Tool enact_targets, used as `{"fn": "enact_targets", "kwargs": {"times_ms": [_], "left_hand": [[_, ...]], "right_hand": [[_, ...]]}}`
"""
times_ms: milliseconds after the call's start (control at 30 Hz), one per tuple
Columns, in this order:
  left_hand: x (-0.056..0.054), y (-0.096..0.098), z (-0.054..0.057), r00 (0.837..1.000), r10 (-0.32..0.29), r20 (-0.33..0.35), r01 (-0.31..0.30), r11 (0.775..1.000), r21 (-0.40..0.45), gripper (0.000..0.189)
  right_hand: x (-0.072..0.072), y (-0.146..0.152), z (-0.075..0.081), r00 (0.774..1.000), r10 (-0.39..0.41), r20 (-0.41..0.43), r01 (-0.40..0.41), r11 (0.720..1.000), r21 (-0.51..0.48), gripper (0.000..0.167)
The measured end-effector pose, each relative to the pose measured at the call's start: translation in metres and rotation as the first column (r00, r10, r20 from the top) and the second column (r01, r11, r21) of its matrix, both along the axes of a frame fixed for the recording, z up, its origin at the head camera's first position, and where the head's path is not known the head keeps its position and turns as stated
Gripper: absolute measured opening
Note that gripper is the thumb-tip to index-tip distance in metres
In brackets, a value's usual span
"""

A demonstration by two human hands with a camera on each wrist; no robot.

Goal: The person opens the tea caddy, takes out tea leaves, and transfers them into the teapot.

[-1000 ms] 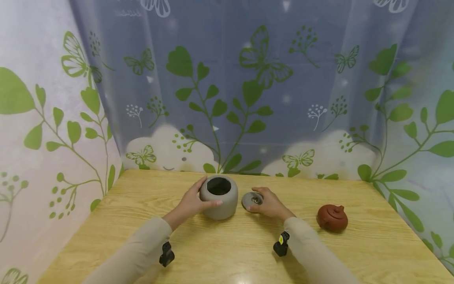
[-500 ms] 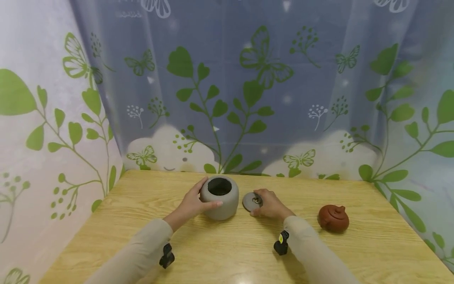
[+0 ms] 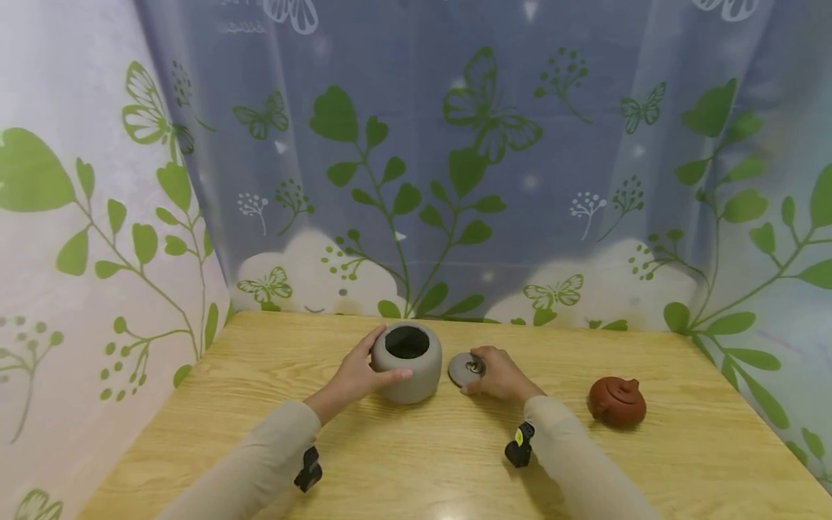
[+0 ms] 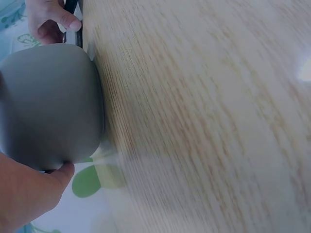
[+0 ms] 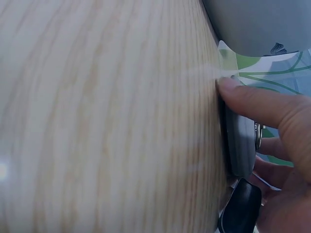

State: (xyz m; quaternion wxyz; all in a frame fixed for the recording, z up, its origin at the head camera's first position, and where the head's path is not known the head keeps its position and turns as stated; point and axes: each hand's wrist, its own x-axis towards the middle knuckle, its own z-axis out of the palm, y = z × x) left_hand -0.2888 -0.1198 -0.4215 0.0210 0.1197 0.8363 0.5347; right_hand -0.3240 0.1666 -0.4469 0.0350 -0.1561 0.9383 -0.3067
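Observation:
A rounded grey jar (image 3: pixel 416 379) stands uncovered on the table, its dark mouth facing up. My left hand (image 3: pixel 354 372) grips it from the left, thumb across the front and the other fingers round the far side. Right of the jar lies its round grey lid (image 3: pixel 464 370), with a small metal ring on top. My right hand (image 3: pixel 500 375) holds the lid by its right side, thumb at the near edge and fingers at the far edge. The right wrist view shows the lid (image 5: pixel 241 143) edge-on, close to the wood.
A reddish-brown clay teapot (image 3: pixel 617 401) with its lid on sits to the right of my right hand. The light wooden table (image 3: pixel 416 462) ends at a cloth backdrop (image 3: pixel 416 180) printed with leaves and butterflies. Cloth also hangs on both sides.
My right thumb and fingers have slid rightward along the lid, uncovering more of its left part. The left hand keeps its grip on the jar. The head view has shifted slightly.

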Motion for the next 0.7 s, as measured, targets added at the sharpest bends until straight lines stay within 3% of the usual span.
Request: {"fn": "enact_targets", "kwargs": {"times_ms": [267,700], "left_hand": [[0.003,0.001,0.003,1.0,-0.006,0.002,0.006,1.0,-0.003,0.107],[0.002,-0.001,0.002,1.0,-0.01,0.002,0.01,1.0,0.002,0.106]], "right_hand": [[0.0,0.001,0.005,1.0,-0.026,-0.012,0.025,0.999,-0.037,0.081],[0.001,-0.005,0.049,0.998,0.009,-0.057,-0.011,0.999,-0.041,0.081]]}}
